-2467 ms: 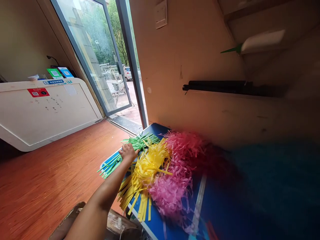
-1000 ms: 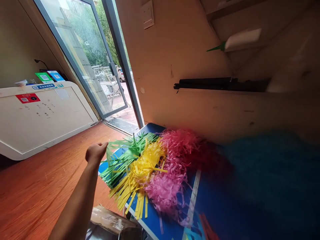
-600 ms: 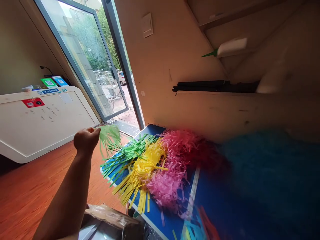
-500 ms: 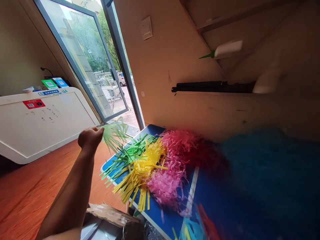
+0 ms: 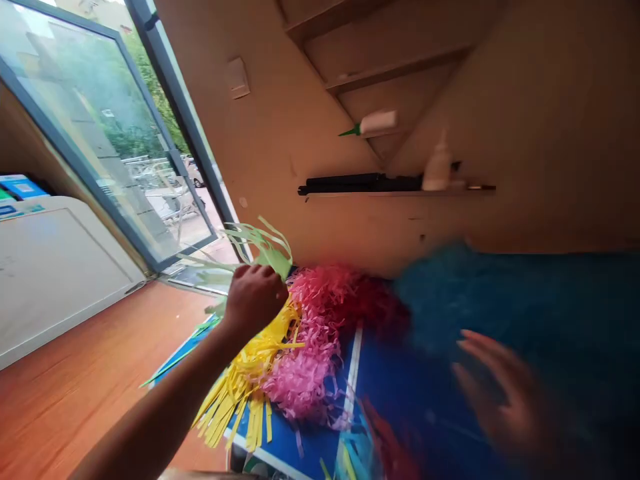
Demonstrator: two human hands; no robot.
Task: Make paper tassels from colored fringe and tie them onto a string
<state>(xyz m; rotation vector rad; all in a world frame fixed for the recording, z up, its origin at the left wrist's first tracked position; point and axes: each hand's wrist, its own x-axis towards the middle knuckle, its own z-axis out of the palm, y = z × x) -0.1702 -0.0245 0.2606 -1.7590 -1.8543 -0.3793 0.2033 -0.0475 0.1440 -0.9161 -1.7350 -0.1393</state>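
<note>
My left hand (image 5: 257, 297) is closed on a piece of fringed pale green paper (image 5: 274, 259), its strips fanning out above and to the left. Below that hand, yellow fringed paper (image 5: 250, 363) lies on the blue table (image 5: 395, 400). Beside it sit a heap of pink shredded paper (image 5: 300, 380) and a redder one (image 5: 340, 290). My right hand (image 5: 505, 393) is over the table's right part, blurred, fingers apart, with nothing seen in it. Closest to it is a dim blue-teal mass (image 5: 440, 293), whose kind I cannot make out.
On a narrow wall ledge lie a black long object (image 5: 360, 183) and a pale nozzle bottle (image 5: 437, 163). A white bottle with a green tip (image 5: 377, 123) rests higher up. A glass door (image 5: 100, 120) stands open at left, near a white counter (image 5: 65, 260).
My left hand has swung right with the pale green fringed paper, from beside the table to over it. My right hand has come into view at the lower right. The view has turned right.
</note>
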